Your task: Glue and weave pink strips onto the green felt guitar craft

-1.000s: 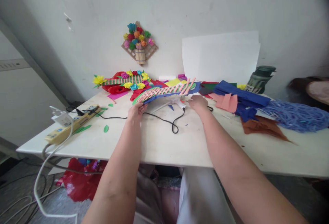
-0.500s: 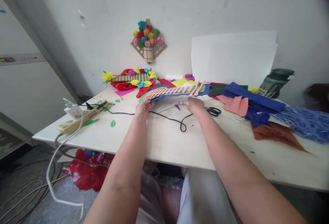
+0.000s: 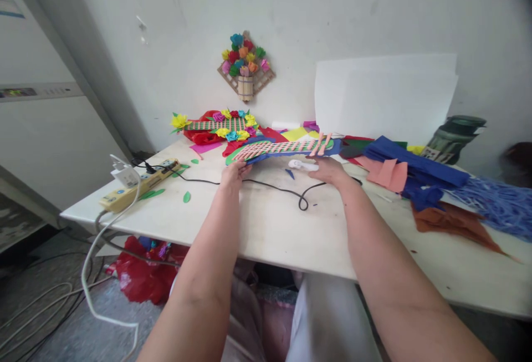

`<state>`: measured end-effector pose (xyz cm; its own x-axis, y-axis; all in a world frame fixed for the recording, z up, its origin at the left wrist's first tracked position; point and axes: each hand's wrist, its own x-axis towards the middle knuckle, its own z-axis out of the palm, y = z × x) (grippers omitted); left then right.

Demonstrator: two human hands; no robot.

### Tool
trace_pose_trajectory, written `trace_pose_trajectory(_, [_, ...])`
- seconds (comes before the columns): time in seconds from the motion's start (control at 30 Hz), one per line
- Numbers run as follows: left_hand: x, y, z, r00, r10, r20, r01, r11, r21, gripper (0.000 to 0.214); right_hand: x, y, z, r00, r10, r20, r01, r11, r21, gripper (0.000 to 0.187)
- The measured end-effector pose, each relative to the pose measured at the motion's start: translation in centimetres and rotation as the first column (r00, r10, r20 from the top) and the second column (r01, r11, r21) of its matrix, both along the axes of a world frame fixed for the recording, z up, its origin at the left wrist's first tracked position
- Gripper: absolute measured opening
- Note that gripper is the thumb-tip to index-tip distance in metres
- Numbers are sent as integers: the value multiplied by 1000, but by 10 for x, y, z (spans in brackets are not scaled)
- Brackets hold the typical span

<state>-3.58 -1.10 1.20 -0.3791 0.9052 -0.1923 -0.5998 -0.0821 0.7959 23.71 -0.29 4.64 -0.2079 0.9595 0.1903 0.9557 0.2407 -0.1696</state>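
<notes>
A guitar-shaped paper craft (image 3: 266,150) in green and blue, crossed by pink strips, is held at a tilt over the far part of the table. My left hand (image 3: 236,172) grips its wide left end, fingers curled round the lower edge. At the narrow right end, where short pink pieces stick out, my right hand (image 3: 328,170) closes on the lower edge; its fingertips are partly hidden. A white glue gun (image 3: 302,166) lies just left of my right hand, below the craft. Its black cord (image 3: 274,189) loops over the table.
Behind stands a flower-trimmed guitar craft (image 3: 216,125). To the left are a power strip (image 3: 139,186) and green paper leaves (image 3: 187,197). Blue crepe paper (image 3: 411,159), shredded blue paper (image 3: 502,204) and a dark bottle (image 3: 453,139) occupy the right. A flower decoration (image 3: 245,68) hangs on the wall.
My right hand has shifted a little to the right, uncovering more of the glue gun and covering the black scissors. The view has moved slightly; my left hand keeps its hold.
</notes>
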Motion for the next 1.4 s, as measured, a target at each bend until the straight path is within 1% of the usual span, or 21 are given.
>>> trace_pose_trajectory(0.03, [0, 1, -1, 1000, 2, 1, -2, 1000, 7, 26, 2, -2, 2, 998, 64, -23, -64, 998, -16, 57])
trace_pose_trajectory(0.1, [-1, 1, -3, 1000, 6, -4, -6, 1000, 23, 26, 6, -5, 5, 978, 173, -113, -182, 980, -74, 51])
trace_pose_trajectory(0.17, [0, 1, -3, 1000, 13, -12, -13, 1000, 26, 26, 8, -8, 6, 935, 245, -257, -289, 945, -152, 39])
trace_pose_trajectory(0.2, [0, 1, -3, 1000, 20, -15, -19, 1000, 24, 26, 8, -10, 7, 901, 267, -342, -343, 922, -182, 33])
trace_pose_trajectory(0.27, [1, 1, -4, 999, 33, -18, -32, 999, 18, 26, 5, -14, 7, 804, 292, -518, -445, 873, -199, 20])
trace_pose_trajectory(0.33, [1, 1, -4, 999, 39, -24, -38, 999, 16, 25, -2, -18, 8, 661, 292, -691, -527, 836, -151, 15])
trace_pose_trajectory(0.43, [1, 2, -6, 999, 35, -34, -35, 999, 20, 24, -12, -21, 7, 436, 274, -857, -582, 813, -36, 22])
trace_pose_trajectory(0.47, [1, 3, -6, 999, 37, -35, -36, 999, 24, 24, -15, -21, 6, 387, 271, -881, -586, 810, -8, 24])
trace_pose_trajectory(0.5, [0, 4, -7, 999, 41, -35, -40, 999, 29, 24, -17, -20, 5, 359, 267, -895, -587, 810, 7, 26])
trace_pose_trajectory(0.53, [0, 4, -7, 998, 45, -35, -44, 998, 34, 24, -18, -20, 4, 350, 262, -899, -584, 811, 9, 27])
trace_pose_trajectory(0.6, [0, 4, -7, 998, 56, -37, -55, 998, 31, 24, -20, -18, 3, 375, 245, -894, -575, 818, -18, 25])
trace_pose_trajectory(0.67, [0, 4, -6, 997, 71, -39, -71, 997, 14, 24, -21, -19, 3, 434, 227, -872, -569, 820, -69, 24])
trace_pose_trajectory(0.77, [3, 2, -4, 995, 95, -26, -95, 995, 14, 26, -24, -23, 7, 533, 238, -812, -572, 808, -138, 24])
trace_pose_trajectory(0.8, [3, 2, -3, 995, 100, -20, -100, 995, 21, 27, -26, -25, 9, 553, 249, -795, -576, 804, -148, 26])
trace_pose_trajectory(0.87, [5, 1, -2, 994, 110, -22, -110, 994, 27, 28, -29, -28, 11, 563, 258, -785, -576, 803, -150, 29])
trace_pose_trajectory(0.97, [6, 0, -1, 990, 121, -66, -121, 993, 5, 24, -36, -29, 10, 542, 259, -800, -584, 800, -137, 30])
trace_pose_trajectory(1.07, [6, 0, -1, 991, 90, -102, -90, 996, 11, 19, -43, -28, 5, 509, 272, -817, -591, 800, -101, 30])
trace_pose_trajectory(1.17, [6, 1, -3, 991, 73, -110, -71, 997, 27, 18, -52, -27, 1, 494, 293, -819, -595, 801, -72, 31])
trace_pose_trajectory(1.27, [5, 2, -4, 990, 95, -105, -93, 995, 22, 18, -60, -28, -3, 475, 300, -827, -599, 799, -54, 30])
trace_pose_trajectory(1.3, [6, 1, -4, 990, 98, -97, -96, 995, 27, 18, -63, -28, -4, 453, 302, -839, -599, 800, -35, 30])
trace_pose_trajectory(1.4, [7, -2, -1, 992, 100, -74, -97, 994, 44, 19, -68, -29, -5, 353, 307, -884, -571, 819, 56, 29])
